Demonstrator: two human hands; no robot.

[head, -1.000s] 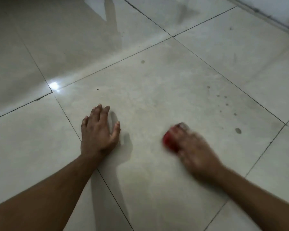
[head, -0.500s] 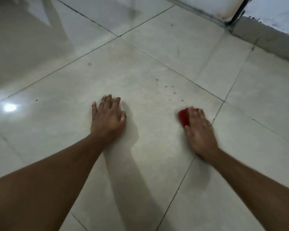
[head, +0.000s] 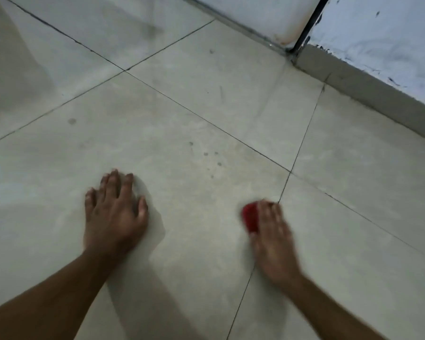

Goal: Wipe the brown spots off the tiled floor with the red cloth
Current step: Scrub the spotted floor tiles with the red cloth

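Cloth (head: 250, 217) has moved over the last second: it sat mid-tile, then slid right toward the grout line (head: 284, 186), and now sits just left of that line again, a bit nearer the person. Right hand (head: 271, 238) is motion-blurred, so I judge a scrub stroke is under way. The larger dark spot seen a second ago near the tile's right edge no longer shows, likely wiped, though the camera has also swung, so not certain.

Right hand lies palm-down on the cloth, fingers (head: 268, 212) nearly straight and close together, pressing rather than gripping; only the cloth's left edge peeks out. Whether the thumb hooks under it, cannot tell.

Left hand (head: 114, 212) is flat on the floor (head: 353, 192), fingers spread, holding nothing, bracing.

Cloth is a small wad; the visible part runs long-axis roughly along the fingers, pointing away from the person, slightly left. Blur makes that approximate.

Remaining: a cluster of small spots (head: 212, 159) ahead and left of the cloth, apart from it, and one faint spot (head: 72, 121) far left. Task looks partway done; the cluster is the nearest target.
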